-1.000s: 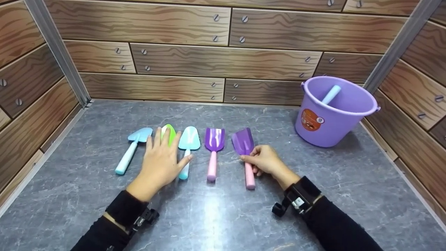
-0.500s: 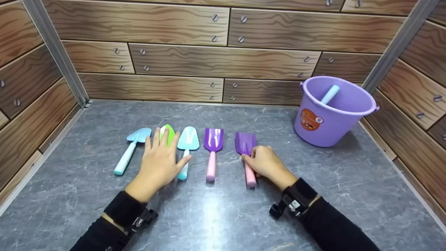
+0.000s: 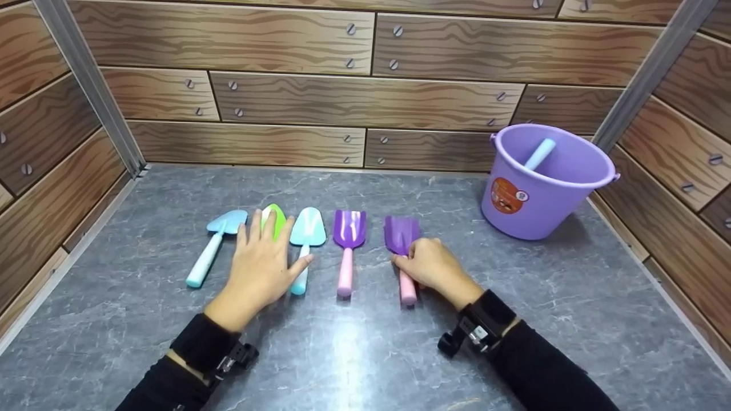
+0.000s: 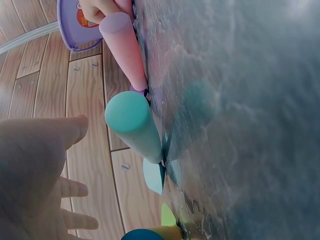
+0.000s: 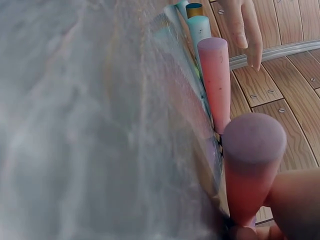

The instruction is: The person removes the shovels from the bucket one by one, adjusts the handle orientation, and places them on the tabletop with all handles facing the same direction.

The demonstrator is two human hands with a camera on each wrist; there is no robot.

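My right hand [image 3: 437,264] pinches a toy shovel at the neck, where its purple blade [image 3: 401,233] meets the pink handle [image 5: 252,170]. The shovel lies at the right end of a row. Left of it lies a matching purple shovel [image 3: 349,228]. My left hand [image 3: 261,268] is held with spread fingers over a green trowel [image 3: 276,220], hiding most of it; the left wrist view shows a gap between palm and tabletop. Either side of that hand lie a light blue rounded trowel [image 3: 309,228] and a blue pointed trowel [image 3: 208,258].
A purple bucket [image 3: 537,208] stands at the back right, with a light blue handle [image 3: 540,154] sticking up inside. Wood-patterned walls [image 3: 297,94] enclose the grey marbled tabletop [image 3: 342,365] at the back and both sides.
My right hand has turned the purple shovel, so its blade, angled before, now points more squarely toward the back wall. My left hand has stayed nearly still.
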